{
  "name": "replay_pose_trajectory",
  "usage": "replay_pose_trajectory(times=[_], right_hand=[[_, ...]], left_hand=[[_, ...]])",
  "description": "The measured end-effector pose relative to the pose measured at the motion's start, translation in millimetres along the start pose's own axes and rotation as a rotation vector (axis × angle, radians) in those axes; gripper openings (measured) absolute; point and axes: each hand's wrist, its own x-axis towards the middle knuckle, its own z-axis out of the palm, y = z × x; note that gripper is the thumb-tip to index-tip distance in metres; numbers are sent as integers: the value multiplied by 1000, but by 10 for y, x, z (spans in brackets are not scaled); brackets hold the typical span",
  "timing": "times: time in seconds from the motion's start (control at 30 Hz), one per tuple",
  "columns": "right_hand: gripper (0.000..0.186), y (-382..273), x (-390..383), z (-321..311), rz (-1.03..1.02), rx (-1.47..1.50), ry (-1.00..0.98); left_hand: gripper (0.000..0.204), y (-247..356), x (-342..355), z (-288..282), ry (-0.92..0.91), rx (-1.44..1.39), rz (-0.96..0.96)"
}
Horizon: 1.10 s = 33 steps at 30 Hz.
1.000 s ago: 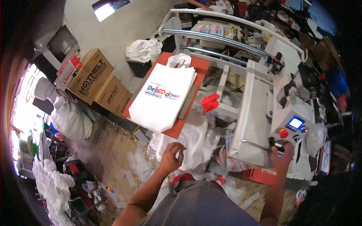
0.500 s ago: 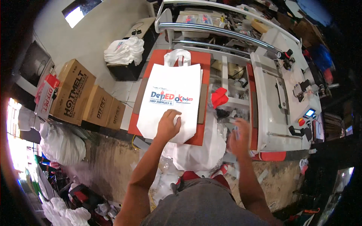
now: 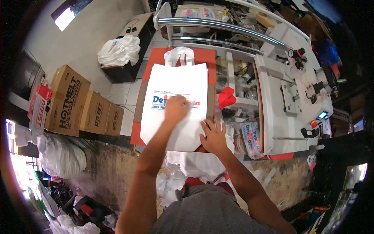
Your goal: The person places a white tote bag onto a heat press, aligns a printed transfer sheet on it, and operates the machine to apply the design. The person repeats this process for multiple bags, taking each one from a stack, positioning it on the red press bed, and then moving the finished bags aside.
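Note:
A white tote bag (image 3: 175,134) lies flat on the red-orange platen (image 3: 157,58), its two handles (image 3: 179,55) toward the far edge. Across its front runs a blue and red print (image 3: 159,102). My left hand (image 3: 177,110) is over the middle of that print and covers part of it; its fingers are smeared by motion. Near the bag's lower right edge rests my right hand (image 3: 214,134), palm down with fingers spread. A bright red cloth (image 3: 226,98) sits just right of the platen. More white bag material (image 3: 200,163) hangs below the platen's near edge.
On the right stands a white heat press (image 3: 278,117) with a gauge and small screen. Metal bars (image 3: 222,26) cross behind the platen. Cardboard boxes (image 3: 68,101) and a pile of white bags (image 3: 120,50) are at left. Printed sheets (image 3: 251,140) lie beside the press.
My right hand has come left from beside the press onto the bag's lower right edge. My left hand has moved farther up over the print. Printed sheets now show where my right hand was.

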Motion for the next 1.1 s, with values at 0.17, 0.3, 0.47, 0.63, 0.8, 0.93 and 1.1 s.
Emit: replay_pose_trajectory(times=[0.17, 0.3, 0.47, 0.63, 0.8, 0.93, 1.1], right_hand=[[49, 84, -44, 62, 4, 163, 127], [37, 836, -402, 414, 318, 295, 371], [33, 1710, -1050, 1213, 705, 202, 102], [62, 1574, -1153, 1577, 833, 221, -159], [88, 1464, -1316, 1747, 991, 144, -338], [95, 1270, -1310, 1823, 1113, 221, -302], [87, 1128, -1369, 1769, 1157, 149, -235]], left_hand=[[30, -1565, -340, -1339, 344, 124, -635], [49, -2319, -1431, -2249, 339, 308, -1060], [37, -2225, -3826, -1848, 347, 502, -1044], [40, -1059, -6320, -920, -651, 602, -1079], [62, -340, -6638, -428, -1065, 95, -1295], [68, -715, -6495, -661, -975, 175, -956], [40, -744, -5389, -890, -339, -74, -1256]])
